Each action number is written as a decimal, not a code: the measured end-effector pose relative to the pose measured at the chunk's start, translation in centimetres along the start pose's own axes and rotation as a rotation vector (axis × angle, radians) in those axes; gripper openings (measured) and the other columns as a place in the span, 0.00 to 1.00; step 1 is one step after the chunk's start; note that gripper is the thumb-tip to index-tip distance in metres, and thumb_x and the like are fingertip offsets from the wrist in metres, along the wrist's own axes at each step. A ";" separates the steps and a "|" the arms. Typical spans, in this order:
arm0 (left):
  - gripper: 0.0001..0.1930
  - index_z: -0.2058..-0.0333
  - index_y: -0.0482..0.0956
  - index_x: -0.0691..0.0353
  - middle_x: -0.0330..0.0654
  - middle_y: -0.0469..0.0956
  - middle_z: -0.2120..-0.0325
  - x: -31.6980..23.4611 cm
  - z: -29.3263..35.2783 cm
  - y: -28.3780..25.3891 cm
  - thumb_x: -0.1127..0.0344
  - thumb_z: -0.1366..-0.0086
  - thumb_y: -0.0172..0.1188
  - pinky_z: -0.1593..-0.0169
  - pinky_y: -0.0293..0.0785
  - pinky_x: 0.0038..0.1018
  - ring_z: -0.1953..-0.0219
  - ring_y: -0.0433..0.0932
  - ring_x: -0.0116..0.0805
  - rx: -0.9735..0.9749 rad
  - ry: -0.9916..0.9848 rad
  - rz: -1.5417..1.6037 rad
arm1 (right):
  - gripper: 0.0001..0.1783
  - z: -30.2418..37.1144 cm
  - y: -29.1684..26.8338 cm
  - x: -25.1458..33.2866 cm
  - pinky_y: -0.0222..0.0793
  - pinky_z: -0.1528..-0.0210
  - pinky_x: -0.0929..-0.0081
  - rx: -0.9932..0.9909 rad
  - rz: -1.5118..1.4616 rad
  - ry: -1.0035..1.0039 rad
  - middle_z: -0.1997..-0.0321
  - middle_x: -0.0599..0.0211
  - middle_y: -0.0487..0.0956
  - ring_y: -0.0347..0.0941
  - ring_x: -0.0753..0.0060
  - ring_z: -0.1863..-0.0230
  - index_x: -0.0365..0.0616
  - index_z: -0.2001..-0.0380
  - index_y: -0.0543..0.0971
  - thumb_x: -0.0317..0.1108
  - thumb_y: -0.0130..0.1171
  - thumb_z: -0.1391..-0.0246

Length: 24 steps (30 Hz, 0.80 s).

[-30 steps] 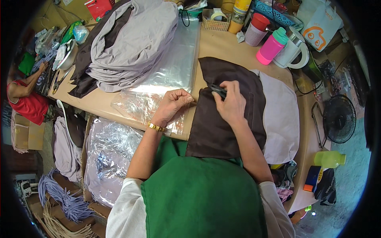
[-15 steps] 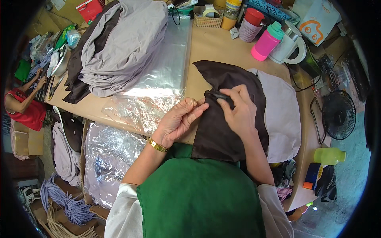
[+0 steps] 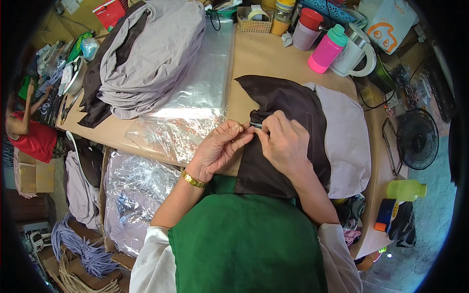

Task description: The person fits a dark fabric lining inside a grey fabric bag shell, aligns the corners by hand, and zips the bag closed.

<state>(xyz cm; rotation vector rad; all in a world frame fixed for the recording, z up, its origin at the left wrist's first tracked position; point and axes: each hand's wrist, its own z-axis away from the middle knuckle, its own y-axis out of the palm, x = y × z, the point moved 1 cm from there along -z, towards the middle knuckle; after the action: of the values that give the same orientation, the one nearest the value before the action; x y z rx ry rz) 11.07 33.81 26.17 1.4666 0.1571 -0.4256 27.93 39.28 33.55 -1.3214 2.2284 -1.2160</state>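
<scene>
Dark brown fabric (image 3: 273, 171) lies over the table's front edge before me, with a pointed far corner and a pale grey-lilac piece (image 3: 347, 141) showing out from under its right side. My left hand (image 3: 220, 146), wearing a gold wristwatch, pinches the fabric's left edge between thumb and forefinger. My right hand (image 3: 287, 142) is closed round a small slim tool (image 3: 256, 125) with a metallic glint, probably thread snips. The tool's tip meets the edge right at my left fingertips. Most of the tool is hidden in my right fingers.
Clear plastic bags (image 3: 200, 78) lie left of the fabric, beside a heaped grey-and-brown fabric pile (image 3: 151, 58). A pink bottle (image 3: 325, 51), a white kettle (image 3: 352, 53) and a basket (image 3: 254, 22) stand at the back. A black fan (image 3: 417, 139) is at right. Another person (image 3: 29, 129) works far left.
My right hand has turned over and shifted slightly left, bringing the tool's tip to my left fingertips. My left hand stays in place. The other person's arm has risen.
</scene>
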 end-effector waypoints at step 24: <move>0.11 0.72 0.81 0.68 0.42 0.78 0.79 -3.4 0.4 0.0 0.64 0.36 0.59 0.69 0.70 0.26 0.76 0.73 0.29 -0.153 0.303 -1.795 | 0.17 2.6 7.5 -14.1 0.71 0.63 0.55 0.035 0.058 0.570 0.64 0.58 0.82 0.78 0.49 0.63 0.45 0.60 0.73 0.43 0.62 0.47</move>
<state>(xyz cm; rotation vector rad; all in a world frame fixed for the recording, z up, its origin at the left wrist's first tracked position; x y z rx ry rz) 7.92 34.02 27.42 0.8594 1.7482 -1.5350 32.76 51.25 23.77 -0.9693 2.5685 -1.7726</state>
